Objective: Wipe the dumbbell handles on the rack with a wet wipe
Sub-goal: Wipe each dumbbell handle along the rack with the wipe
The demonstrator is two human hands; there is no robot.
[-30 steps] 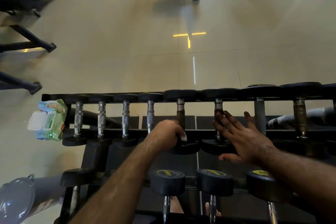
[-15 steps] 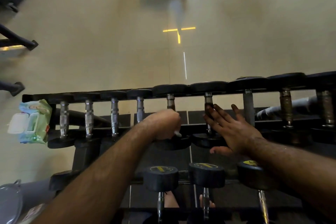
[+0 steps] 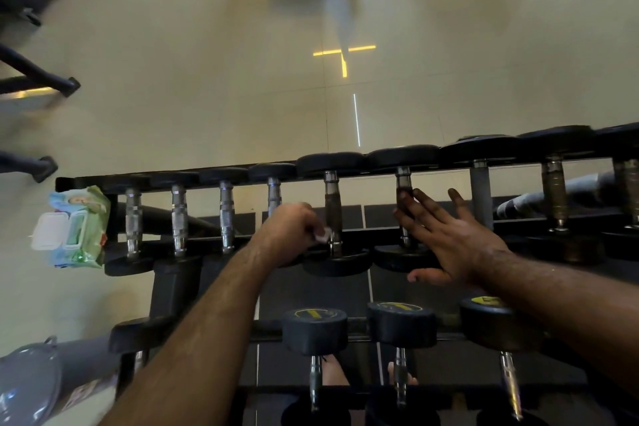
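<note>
Now, the count: nine dumbbells line the upper tier of the rack [image 3: 86, 180], their handles running away from the camera across the middle of the frame, and three more heads show on the lower tier at the bottom centre, with a fourth off at lower left. Two hands are in play. Left hand [image 3: 294, 235], centre frame, is clenched around a small white wet wipe [image 3: 321, 234], and the wipe sits right against the near end of the fifth handle [image 3: 332, 211], the dark one, just above its collar. Right hand [image 3: 449, 239] lies flat and relaxed, fingers [image 3: 408, 207] straight and spread, resting over the sixth handle [image 3: 403, 180] and its near head, thumb hanging off below.

One wipes pack [image 3: 77, 228], green with a white flip lid, perches on the rack's left end at mid-left of frame, partly past the edge. One grey bin [image 3: 31, 387] crowds the lower left corner.

Room to move? Wide pale floor [image 3: 207, 79] opens beyond the rack's far rail, with yellow tape marks at upper centre. Machine feet intrude at the top and the left edge. Gaps between neighbouring handles are narrow on the left, wider to the right.
</note>
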